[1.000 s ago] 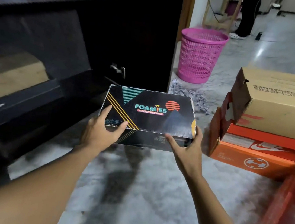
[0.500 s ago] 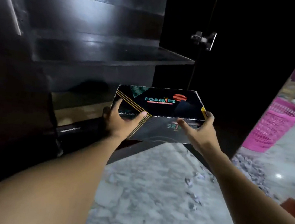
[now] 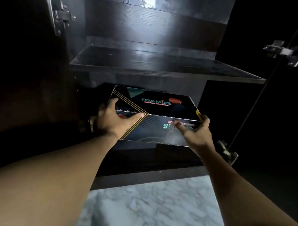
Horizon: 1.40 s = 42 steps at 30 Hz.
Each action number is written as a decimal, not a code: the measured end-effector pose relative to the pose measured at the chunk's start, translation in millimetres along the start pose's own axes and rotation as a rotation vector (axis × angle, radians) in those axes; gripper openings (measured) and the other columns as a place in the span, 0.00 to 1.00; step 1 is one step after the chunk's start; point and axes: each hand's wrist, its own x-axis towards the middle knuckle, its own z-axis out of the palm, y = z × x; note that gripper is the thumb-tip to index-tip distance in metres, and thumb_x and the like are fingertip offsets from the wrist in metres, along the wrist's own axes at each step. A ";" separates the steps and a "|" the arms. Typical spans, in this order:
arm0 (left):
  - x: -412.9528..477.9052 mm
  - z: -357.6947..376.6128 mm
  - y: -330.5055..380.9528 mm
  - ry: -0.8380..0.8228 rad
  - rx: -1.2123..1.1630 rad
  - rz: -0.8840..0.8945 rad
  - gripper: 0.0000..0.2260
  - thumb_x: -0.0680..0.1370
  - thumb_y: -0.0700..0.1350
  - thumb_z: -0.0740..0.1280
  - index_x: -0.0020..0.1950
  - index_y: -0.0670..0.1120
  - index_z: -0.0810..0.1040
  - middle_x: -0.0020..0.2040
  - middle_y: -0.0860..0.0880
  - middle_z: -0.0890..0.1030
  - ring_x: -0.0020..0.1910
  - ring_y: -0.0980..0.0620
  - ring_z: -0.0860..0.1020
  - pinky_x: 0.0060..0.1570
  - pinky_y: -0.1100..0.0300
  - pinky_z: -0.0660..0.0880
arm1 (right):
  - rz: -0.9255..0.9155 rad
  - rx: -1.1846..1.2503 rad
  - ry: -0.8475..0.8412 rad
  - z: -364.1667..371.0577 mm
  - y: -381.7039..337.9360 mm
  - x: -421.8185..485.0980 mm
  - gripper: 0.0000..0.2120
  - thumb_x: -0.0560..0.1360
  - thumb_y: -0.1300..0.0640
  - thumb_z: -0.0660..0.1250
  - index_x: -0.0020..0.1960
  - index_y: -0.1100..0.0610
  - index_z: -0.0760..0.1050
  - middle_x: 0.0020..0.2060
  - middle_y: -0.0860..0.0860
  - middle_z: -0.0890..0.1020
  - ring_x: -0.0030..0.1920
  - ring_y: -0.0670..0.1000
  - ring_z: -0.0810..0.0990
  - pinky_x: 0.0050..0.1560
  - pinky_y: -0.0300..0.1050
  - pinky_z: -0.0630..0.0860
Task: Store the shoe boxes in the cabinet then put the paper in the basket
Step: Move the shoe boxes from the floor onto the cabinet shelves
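Observation:
A black shoe box (image 3: 154, 104) with "FOAMIES" printed on its lid is partly inside the bottom compartment of the dark cabinet (image 3: 154, 26). My left hand (image 3: 114, 120) grips its near left corner, thumb across the front edge. My right hand (image 3: 196, 133) grips its near right corner, fingers on the front face and end. The box's front face still sticks out past the cabinet's lower front edge. The other shoe boxes, the paper and the basket are out of view.
A bare dark shelf (image 3: 168, 65) runs across the cabinet just above the box. Both cabinet doors stand open, with metal hinges at the left (image 3: 60, 14) and right (image 3: 285, 51). Grey marble floor (image 3: 151, 211) lies in front of the cabinet.
I have turned from the floor stack to face the cabinet, and both hands have carried the black box forward and into the bottom compartment. The basket and other boxes left the view.

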 end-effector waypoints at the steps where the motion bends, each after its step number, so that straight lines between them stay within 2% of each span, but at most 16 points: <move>1: 5.1 -1.3 -4.7 0.021 0.002 -0.008 0.42 0.60 0.68 0.75 0.70 0.53 0.71 0.64 0.43 0.74 0.63 0.40 0.74 0.58 0.50 0.74 | -0.005 0.030 -0.012 8.4 0.3 7.3 0.49 0.66 0.42 0.78 0.76 0.54 0.55 0.71 0.54 0.71 0.70 0.55 0.71 0.70 0.50 0.69; 5: 23.7 -7.3 -23.1 0.075 0.053 -0.037 0.39 0.63 0.67 0.75 0.69 0.51 0.72 0.63 0.42 0.74 0.62 0.39 0.74 0.57 0.49 0.76 | -0.045 0.068 -0.043 39.2 -1.9 34.6 0.44 0.68 0.45 0.78 0.75 0.53 0.57 0.66 0.51 0.75 0.65 0.52 0.74 0.68 0.48 0.71; 7: 32.5 -9.4 -31.0 0.100 0.103 -0.018 0.35 0.67 0.64 0.74 0.69 0.49 0.72 0.64 0.41 0.73 0.62 0.39 0.74 0.56 0.49 0.76 | -0.067 0.092 -0.044 53.3 -2.4 46.9 0.43 0.68 0.45 0.78 0.75 0.51 0.58 0.66 0.52 0.75 0.66 0.52 0.75 0.69 0.52 0.71; 9: 37.4 -8.4 -37.6 0.152 0.273 0.095 0.30 0.72 0.58 0.73 0.70 0.48 0.72 0.65 0.39 0.71 0.64 0.38 0.71 0.57 0.45 0.74 | -0.070 0.121 -0.008 66.6 -1.9 56.1 0.41 0.69 0.46 0.77 0.75 0.51 0.60 0.66 0.54 0.74 0.66 0.54 0.74 0.70 0.54 0.70; 11: 36.3 -1.8 -46.1 0.222 0.490 0.296 0.27 0.73 0.51 0.73 0.71 0.47 0.72 0.68 0.36 0.69 0.67 0.36 0.67 0.61 0.43 0.72 | -0.057 0.122 0.051 77.9 -0.3 59.7 0.39 0.71 0.47 0.76 0.75 0.52 0.60 0.68 0.55 0.69 0.67 0.56 0.73 0.71 0.51 0.68; 14: 28.5 12.8 -59.6 0.189 0.675 0.495 0.35 0.69 0.46 0.74 0.75 0.49 0.68 0.72 0.37 0.67 0.70 0.34 0.66 0.67 0.43 0.68 | -0.040 0.065 0.134 90.6 5.2 59.7 0.39 0.72 0.45 0.74 0.76 0.52 0.60 0.68 0.56 0.64 0.67 0.57 0.72 0.67 0.49 0.69; 18: 28.2 25.2 -60.4 -0.041 0.722 0.365 0.46 0.72 0.55 0.69 0.80 0.54 0.41 0.80 0.43 0.47 0.78 0.38 0.43 0.76 0.46 0.52 | -0.051 0.065 0.173 105.9 8.5 66.4 0.39 0.72 0.47 0.75 0.76 0.52 0.59 0.66 0.55 0.63 0.67 0.57 0.69 0.64 0.48 0.70; 21: 39.8 26.5 -49.3 -0.107 0.715 0.293 0.47 0.72 0.57 0.69 0.79 0.56 0.36 0.80 0.47 0.40 0.78 0.41 0.36 0.76 0.47 0.50 | -0.063 0.109 0.084 114.0 10.3 74.0 0.44 0.72 0.49 0.76 0.79 0.52 0.54 0.65 0.55 0.64 0.67 0.58 0.71 0.69 0.52 0.69; 24: 59.2 21.2 -42.3 -0.222 0.674 0.226 0.47 0.73 0.56 0.69 0.79 0.57 0.38 0.80 0.48 0.38 0.77 0.43 0.34 0.77 0.50 0.50 | -0.068 0.135 -0.025 115.4 9.6 82.4 0.43 0.72 0.50 0.75 0.79 0.52 0.54 0.66 0.54 0.63 0.68 0.56 0.70 0.69 0.49 0.66; 28: 84.6 10.1 -35.4 -0.343 0.584 0.158 0.46 0.73 0.52 0.71 0.79 0.59 0.41 0.80 0.50 0.36 0.77 0.46 0.33 0.76 0.52 0.44 | -0.081 0.119 -0.128 112.6 9.0 89.9 0.41 0.74 0.49 0.73 0.79 0.52 0.56 0.68 0.52 0.62 0.69 0.55 0.69 0.66 0.45 0.66; 33: 86.7 5.6 -35.6 -0.395 0.575 0.128 0.47 0.73 0.48 0.72 0.78 0.61 0.40 0.79 0.52 0.33 0.77 0.49 0.31 0.75 0.50 0.46 | -0.083 0.105 -0.159 103.9 10.9 90.5 0.38 0.75 0.49 0.72 0.79 0.53 0.57 0.70 0.52 0.64 0.70 0.52 0.68 0.65 0.42 0.65; 35: 86.4 4.4 -30.5 -0.414 0.597 0.107 0.46 0.74 0.49 0.71 0.79 0.60 0.40 0.79 0.51 0.33 0.77 0.48 0.32 0.75 0.48 0.48 | -0.069 0.114 -0.176 99.2 9.2 88.5 0.36 0.76 0.49 0.71 0.78 0.53 0.59 0.71 0.52 0.66 0.71 0.53 0.68 0.70 0.46 0.65; 37: 86.4 2.3 -22.1 -0.421 0.625 0.087 0.44 0.74 0.52 0.70 0.79 0.59 0.41 0.79 0.49 0.35 0.77 0.46 0.34 0.75 0.45 0.50 | -0.051 0.124 -0.198 93.0 6.1 85.7 0.34 0.76 0.48 0.71 0.77 0.52 0.61 0.73 0.52 0.68 0.71 0.55 0.69 0.72 0.55 0.68; 38: 85.7 1.3 -18.0 -0.418 0.642 0.089 0.43 0.75 0.53 0.69 0.79 0.58 0.42 0.80 0.48 0.37 0.78 0.46 0.36 0.75 0.45 0.52 | -0.047 0.117 -0.206 89.0 3.2 83.6 0.33 0.76 0.48 0.70 0.77 0.52 0.62 0.73 0.52 0.68 0.71 0.56 0.70 0.71 0.56 0.69; 40: 81.7 -0.4 -8.7 -0.412 0.646 0.105 0.39 0.75 0.55 0.68 0.80 0.58 0.48 0.81 0.47 0.42 0.79 0.45 0.44 0.74 0.47 0.57 | -0.044 0.092 -0.207 78.7 -5.1 79.3 0.30 0.77 0.48 0.69 0.75 0.53 0.64 0.73 0.53 0.70 0.71 0.56 0.70 0.70 0.50 0.69; 42: 73.7 -1.8 3.6 -0.381 0.599 0.146 0.33 0.75 0.54 0.68 0.77 0.58 0.58 0.80 0.46 0.55 0.77 0.45 0.58 0.71 0.51 0.63 | -0.048 0.059 -0.192 67.6 -13.4 75.0 0.27 0.77 0.47 0.69 0.73 0.53 0.68 0.70 0.55 0.73 0.69 0.56 0.72 0.65 0.46 0.69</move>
